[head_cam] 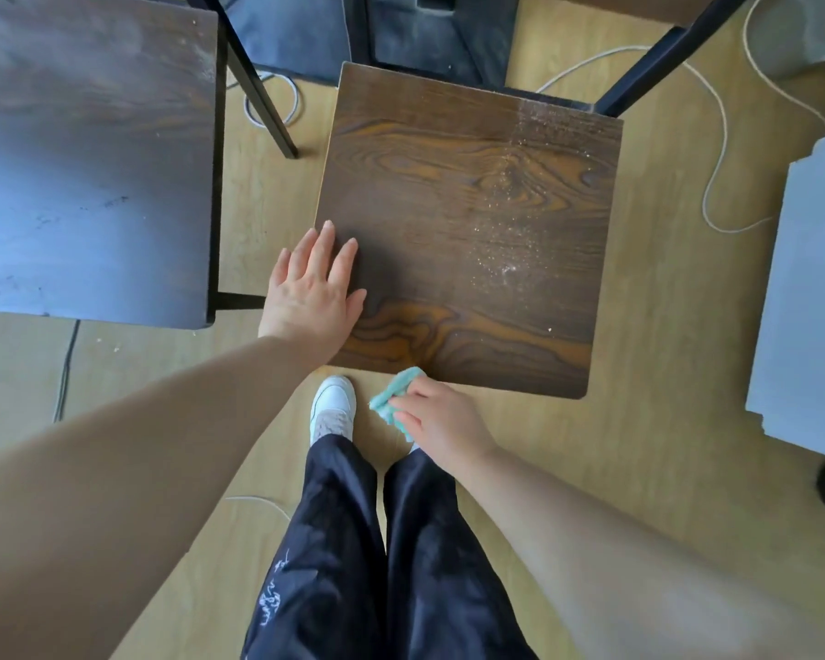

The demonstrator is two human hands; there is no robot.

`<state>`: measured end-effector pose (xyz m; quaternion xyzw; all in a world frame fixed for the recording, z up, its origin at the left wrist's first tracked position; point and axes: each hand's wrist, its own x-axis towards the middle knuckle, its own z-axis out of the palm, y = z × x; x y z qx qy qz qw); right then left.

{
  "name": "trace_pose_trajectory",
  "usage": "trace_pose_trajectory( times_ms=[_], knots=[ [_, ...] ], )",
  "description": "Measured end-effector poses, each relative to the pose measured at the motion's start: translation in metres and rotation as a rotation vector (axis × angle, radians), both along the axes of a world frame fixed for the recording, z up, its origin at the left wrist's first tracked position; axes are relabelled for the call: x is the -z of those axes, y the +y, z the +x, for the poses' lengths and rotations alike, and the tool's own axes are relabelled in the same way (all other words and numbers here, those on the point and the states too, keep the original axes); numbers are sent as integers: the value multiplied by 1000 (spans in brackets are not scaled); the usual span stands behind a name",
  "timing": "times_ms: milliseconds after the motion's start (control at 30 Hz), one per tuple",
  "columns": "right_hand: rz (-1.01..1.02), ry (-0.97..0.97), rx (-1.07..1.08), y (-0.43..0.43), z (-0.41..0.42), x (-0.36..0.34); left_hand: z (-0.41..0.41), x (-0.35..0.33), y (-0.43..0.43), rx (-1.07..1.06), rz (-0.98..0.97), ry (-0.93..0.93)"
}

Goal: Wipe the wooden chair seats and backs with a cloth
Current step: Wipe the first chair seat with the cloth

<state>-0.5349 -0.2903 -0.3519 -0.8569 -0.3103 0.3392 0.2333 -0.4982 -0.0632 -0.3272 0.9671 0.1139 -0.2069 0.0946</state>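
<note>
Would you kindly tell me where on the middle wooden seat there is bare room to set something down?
The middle seat is bare in its centre and far-left part, between the left hand at its left edge and the dust strip down its right side. The near-left corner is crowded by the right hand gripping the cloth.

From where I stand the seat (467,221) is dark wood grain with orange swirls, smooth with a faint satin sheen. Its right part is gritty with pale dust (510,250). The left seat (91,159) is darker wood, glossier, throwing back bluish light and marked with fine scuffs. The legs (259,97) look like matt black metal. The cloth (401,381) is teal and fluffy. The floor (663,350) is pale, smooth wood-look board. The trousers (334,540) are black fabric with a slight shine, and the shoe (334,397) is smooth and white.
</note>
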Motion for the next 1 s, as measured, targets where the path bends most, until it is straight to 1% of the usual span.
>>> trace_pose_trajectory(
  times_ms=[133, 200, 300, 467, 600, 667, 800, 933, 1000],
  knots=[
    [155, -43, 219, -4, 26, -16, 17, 4, 1, 6, 4, -31],
    [247, -84, 287, 0, 62, -30, 31, 5, 2, 13, 18, -31],
    [283, -216, 378, 8, 135, -44, 56, 4, 2, 4, 26, -43],
    [104, -212, 616, 16, 268, -44, 106, 2, -3, 47, 26, -62],
    [14, -267, 738, 16, 337, -27, 147, 0, -9, 127, 47, -71],
    [-31, -269, 753, 16, 354, -16, 165, 0, -14, 147, 54, -83],
    [-75, -201, 743, 21, 361, -3, 187, 0, -23, 165, 48, -90],
    [-55, -136, 814, 23, 354, 1, 193, 2, -28, 167, 36, -82],
    [-53, -131, 811, 24, 341, 1, 187, 3, -31, 176, 47, -62]
  ],
)
